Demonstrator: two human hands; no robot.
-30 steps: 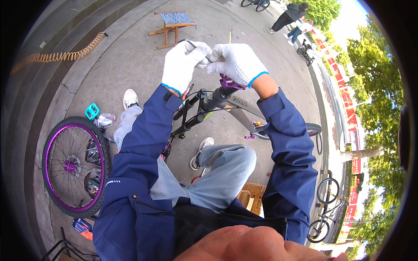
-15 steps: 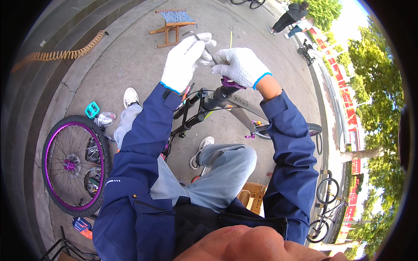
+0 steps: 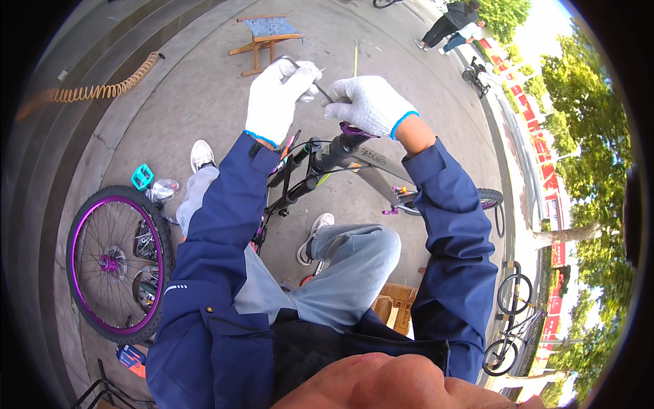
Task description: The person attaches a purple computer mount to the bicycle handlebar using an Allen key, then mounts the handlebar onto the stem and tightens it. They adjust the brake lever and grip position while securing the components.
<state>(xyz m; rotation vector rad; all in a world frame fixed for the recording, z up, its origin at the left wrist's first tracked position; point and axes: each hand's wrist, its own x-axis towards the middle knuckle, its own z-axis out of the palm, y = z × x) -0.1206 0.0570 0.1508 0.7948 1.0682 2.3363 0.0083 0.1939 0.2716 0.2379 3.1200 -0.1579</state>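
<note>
Both of my hands wear white knit gloves and are raised over a dark grey bicycle frame (image 3: 371, 167) that lies across my knees. My left hand (image 3: 276, 102) is closed on a thin metal tool (image 3: 310, 78), an angled rod that runs down toward my right hand. My right hand (image 3: 368, 105) rests fist-like on the top of the frame's head tube, where a purple ring (image 3: 354, 129) shows under the glove. The black fork (image 3: 293, 184) points down to the left of the frame.
A loose wheel with a purple rim (image 3: 112, 262) lies on the pavement at my left, with a teal pedal (image 3: 142, 177) and small parts beside it. A wooden stool (image 3: 266, 34) stands ahead. An orange coiled hose (image 3: 95, 85) runs along steps. Two people (image 3: 453, 24) walk far off; bicycles (image 3: 511, 320) stand at right.
My left hand has moved left and down with the metal tool, drawing apart from my right hand. The right hand has dropped onto the head tube.
</note>
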